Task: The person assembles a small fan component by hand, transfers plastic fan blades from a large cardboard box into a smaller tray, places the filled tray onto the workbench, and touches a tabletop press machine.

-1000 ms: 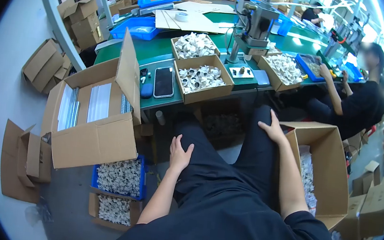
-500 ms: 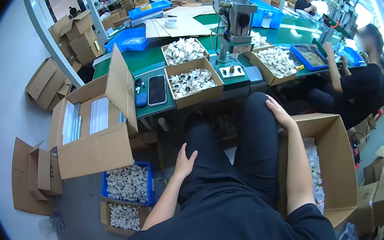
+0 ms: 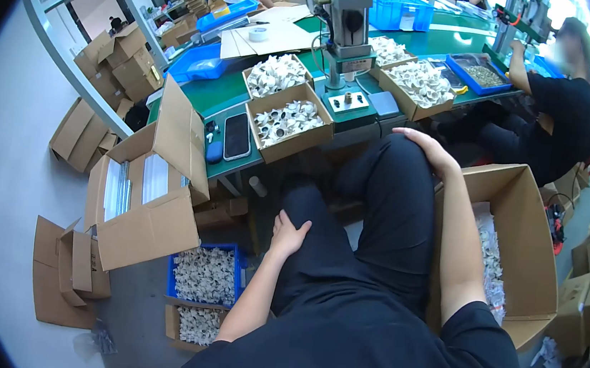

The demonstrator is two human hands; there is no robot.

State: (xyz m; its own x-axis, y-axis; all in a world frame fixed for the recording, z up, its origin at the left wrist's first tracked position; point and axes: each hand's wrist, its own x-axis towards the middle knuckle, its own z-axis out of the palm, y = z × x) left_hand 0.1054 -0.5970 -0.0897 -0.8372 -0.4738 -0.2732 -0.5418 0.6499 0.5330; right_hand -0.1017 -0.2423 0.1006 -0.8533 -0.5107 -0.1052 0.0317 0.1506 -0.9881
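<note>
My left hand point(image 3: 289, 235) lies on my left thigh point(image 3: 315, 233), thumb apart from the fingers, holding nothing. My right hand point(image 3: 428, 151) rests flat over my right knee point(image 3: 399, 167), also with nothing in it. Ahead of my knees, on the green table point(image 3: 221, 104), stands a press machine point(image 3: 349, 28) with a small button box point(image 3: 347, 103) at its foot. Left of the press are a front carton of white parts point(image 3: 288, 122) and another carton of white parts point(image 3: 275, 74) behind it. A phone point(image 3: 237, 135) lies near the table edge.
At my right side stands a deep carton point(image 3: 530, 237) with white parts inside. On my left are an open carton point(image 3: 149, 237) of long pieces and a blue bin point(image 3: 205, 274) of parts on the floor. A co-worker point(image 3: 562, 104) sits at the right.
The view has shifted slightly, and the table things appear a little further left. Both my hands stay on my legs. The seated co-worker's arm has moved slightly.
</note>
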